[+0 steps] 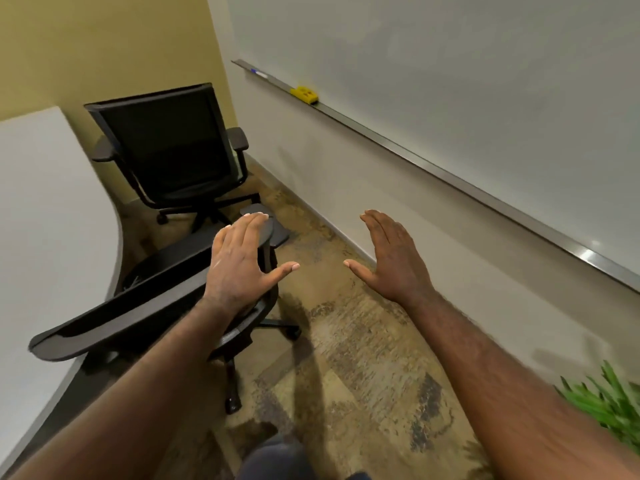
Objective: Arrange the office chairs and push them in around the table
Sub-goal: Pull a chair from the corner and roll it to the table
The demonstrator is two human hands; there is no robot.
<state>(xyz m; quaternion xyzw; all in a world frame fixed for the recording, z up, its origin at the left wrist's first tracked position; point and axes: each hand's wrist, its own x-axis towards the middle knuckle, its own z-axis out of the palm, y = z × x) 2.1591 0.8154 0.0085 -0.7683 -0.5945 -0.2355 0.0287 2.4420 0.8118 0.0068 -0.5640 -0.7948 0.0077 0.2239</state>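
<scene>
Here the left hand (239, 268), fingers straight, lay over the near black mesh office chair (152, 306) tucked against the white curved table (52, 237), the right hand (391, 258) spread and empty; the far black chair (173, 150), apart from the table, likely needed pushing next.

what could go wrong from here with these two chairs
1. Only the left hand lies flat over the near chair backrest's right end; the right hand hangs in the air. A one-sided push may swivel the chair instead of rolling it under the table.
2. The far chair stands close ahead in the corner; the near chair's armrest or base might knock it.
3. The gap beside the wall is narrow, so a wheel could catch a foot.
</scene>
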